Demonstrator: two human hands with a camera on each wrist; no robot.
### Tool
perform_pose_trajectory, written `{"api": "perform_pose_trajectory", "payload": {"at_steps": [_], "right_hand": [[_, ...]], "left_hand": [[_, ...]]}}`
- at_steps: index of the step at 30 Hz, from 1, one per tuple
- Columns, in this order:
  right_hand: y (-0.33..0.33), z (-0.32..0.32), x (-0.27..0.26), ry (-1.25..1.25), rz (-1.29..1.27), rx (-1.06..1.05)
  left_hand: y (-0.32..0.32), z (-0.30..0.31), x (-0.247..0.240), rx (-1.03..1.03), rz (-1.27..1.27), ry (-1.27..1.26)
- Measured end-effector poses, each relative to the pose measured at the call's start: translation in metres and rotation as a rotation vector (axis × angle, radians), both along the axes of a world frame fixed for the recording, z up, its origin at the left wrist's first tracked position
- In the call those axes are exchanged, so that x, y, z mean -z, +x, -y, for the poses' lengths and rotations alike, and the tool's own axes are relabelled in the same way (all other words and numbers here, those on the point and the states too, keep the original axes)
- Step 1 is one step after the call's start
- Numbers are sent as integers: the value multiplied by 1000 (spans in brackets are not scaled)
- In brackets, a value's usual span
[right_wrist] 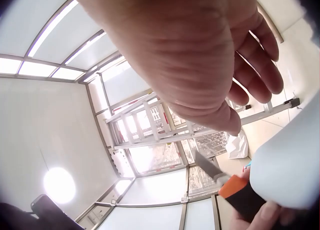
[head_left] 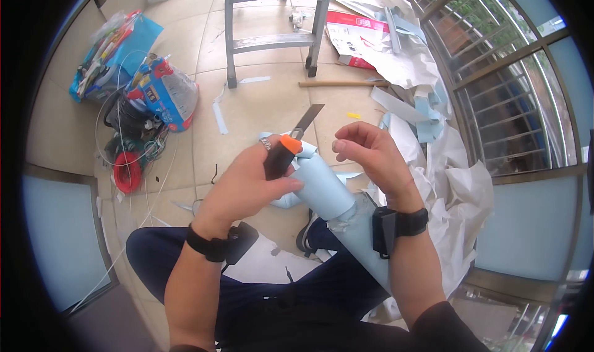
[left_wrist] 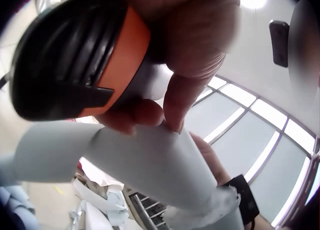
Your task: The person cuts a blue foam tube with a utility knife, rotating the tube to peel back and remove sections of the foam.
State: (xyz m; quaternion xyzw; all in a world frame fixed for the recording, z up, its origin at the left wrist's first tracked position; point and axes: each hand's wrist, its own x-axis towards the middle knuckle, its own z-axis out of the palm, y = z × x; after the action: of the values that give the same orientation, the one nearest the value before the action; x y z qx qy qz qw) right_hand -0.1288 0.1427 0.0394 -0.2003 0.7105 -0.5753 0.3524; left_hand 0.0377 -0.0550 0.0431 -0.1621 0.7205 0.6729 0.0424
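Observation:
My left hand (head_left: 241,182) grips a utility knife (head_left: 281,158) with a black and orange handle. Its long blade (head_left: 309,119) sticks out, pointing away from me. Below that hand, a pipe-like tube wrapped in light blue sheet (head_left: 327,188) slants across my right leg, with a ragged, torn edge partway along. In the left wrist view, the left fingertips lie right at the blue wrap (left_wrist: 155,160). To the right of the knife, my right hand (head_left: 374,157) is raised beside the tube, fingers loosely bent and holding nothing; the right wrist view shows its fingers (right_wrist: 257,72) apart from the tube.
A stepladder (head_left: 275,42) stands ahead. Crumpled white and blue sheeting (head_left: 448,191) covers the floor on the right. At left lie a blue bag of tools (head_left: 127,48), a clear and blue bag (head_left: 173,98) and a red coil (head_left: 128,172). A brown stick (head_left: 340,84) lies near the ladder.

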Motion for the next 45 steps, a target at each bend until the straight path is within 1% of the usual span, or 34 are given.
{"api": "perform_pose_trajectory", "payload": {"at_steps": [3,4,6,7,9,11,13,14,16,17,18,19,20,21,22,23,25,27,28,29,30,31,32,33,34,35,36,37,38,39,40,41,43,45], "right_hand": [[0,0,-2,39,-3,31],[0,0,-1,39,-3,29],[-1,0,2,108,16,-8],[-1,0,0,106,14,-11],[-1,-1,-6,199,36,-101],[0,-2,-8,220,45,-132],[0,-2,-8,241,54,-162],[0,-3,-7,242,26,-178],[1,-2,-6,242,-2,-193],[2,-2,-6,180,-38,-177],[3,-3,-6,118,-72,-157],[5,-5,-7,119,-69,-152],[7,-6,-10,75,-74,-249],[8,-7,-12,29,-79,-348],[8,-7,-13,69,-60,-419],[6,-6,-13,71,-59,-421],[3,-5,-11,91,-3,-459],[1,-6,-8,57,52,-428],[0,-7,-7,23,109,-391],[-3,-8,-5,22,108,-392],[-5,-8,-4,-42,99,-393],[-7,-8,-3,-105,91,-393],[-8,-9,-3,-104,92,-393],[-8,-9,-5,-164,153,-362],[-7,-9,-7,-225,214,-331],[-6,-8,-8,-227,213,-331],[-5,-6,-9,-148,198,-316],[-4,-5,-8,-69,184,-298],[-5,-5,-4,-72,185,-294],[-8,-6,2,-35,102,-232],[-10,-7,5,3,21,-171],[-10,-7,4,2,23,-170],[-11,-5,-3,22,48,-32],[-12,-6,-1,4,51,-10]], "left_hand": [[-3,-3,-11,-66,-108,119],[-9,-4,-12,-67,-107,118],[-25,-3,-11,-281,-208,41],[-32,1,-9,-284,-210,40],[-43,11,2,-402,-55,16],[-48,26,31,-398,-48,69],[-49,40,61,-378,157,145],[-47,44,72,-376,158,144],[-42,48,87,-112,430,7],[-37,48,93,-49,448,-72],[-30,47,86,-36,431,-40],[-23,46,75,-24,415,-7],[-17,49,71,-16,417,-7],[-11,53,66,-85,295,163],[-7,56,61,-157,171,333],[-6,58,54,-160,172,335],[-11,58,37,-264,50,353],[-14,54,25,-261,41,304],[-15,51,18,-202,72,267],[-16,48,11,-142,103,231],[-16,45,6,-99,122,235],[-17,43,3,-99,122,237],[-19,42,1,-65,200,124],[-19,41,0,-29,277,9],[-18,40,11,-29,277,9],[-15,38,30,-91,137,-367],[-12,36,41,-152,-12,-743],[-10,28,23,-150,-12,-746],[-9,15,2,-195,27,-397],[-7,5,-11,-233,66,-45],[1,-1,-5,-134,33,107],[6,-13,-4,-93,-35,258],[7,-23,7,-38,-47,112],[10,-19,19,-31,-10,55]]}}
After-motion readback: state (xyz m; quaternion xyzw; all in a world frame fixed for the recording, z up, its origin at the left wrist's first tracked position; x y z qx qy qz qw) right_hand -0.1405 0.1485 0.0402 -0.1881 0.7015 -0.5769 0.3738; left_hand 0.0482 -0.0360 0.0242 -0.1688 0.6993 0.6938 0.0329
